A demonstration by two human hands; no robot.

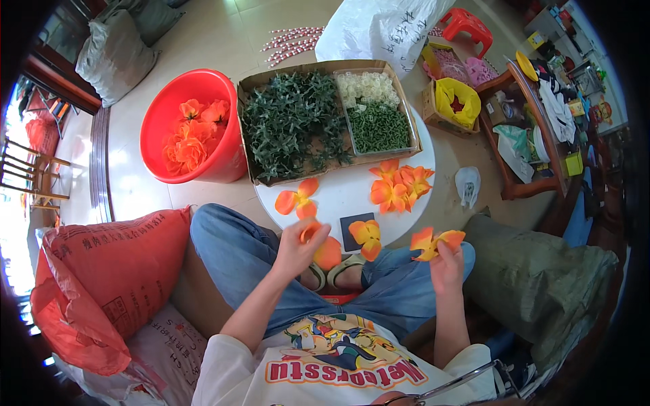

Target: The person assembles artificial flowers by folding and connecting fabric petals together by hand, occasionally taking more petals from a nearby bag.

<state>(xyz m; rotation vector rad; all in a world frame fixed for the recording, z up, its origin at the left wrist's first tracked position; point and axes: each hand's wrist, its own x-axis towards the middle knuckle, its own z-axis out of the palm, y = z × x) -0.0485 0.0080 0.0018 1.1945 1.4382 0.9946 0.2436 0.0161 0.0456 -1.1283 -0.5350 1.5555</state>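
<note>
Pinched in the fingers of my left hand (291, 254) is an orange fabric flower petal piece (328, 254), hanging over my lap. My right hand (447, 271) grips another petal piece (425, 246), orange at the tips and yellow at the centre, above my right knee. Between the hands, a yellow-orange petal piece (366, 238) lies partly over a dark square pad (349, 239) at the near edge of the round white table (332, 206). One loose petal piece (296, 199) rests farther left on the table. To the right sits a cluster of orange petal pieces (399, 188).
A cardboard tray (305, 175) on the table carries green artificial leaves (291, 122) and a clear box (414, 135) of white and green small parts. At left stands a red bucket (152, 128) of orange flowers. Full sacks (128, 271) flank me; a wooden stand (525, 193) is at right.
</note>
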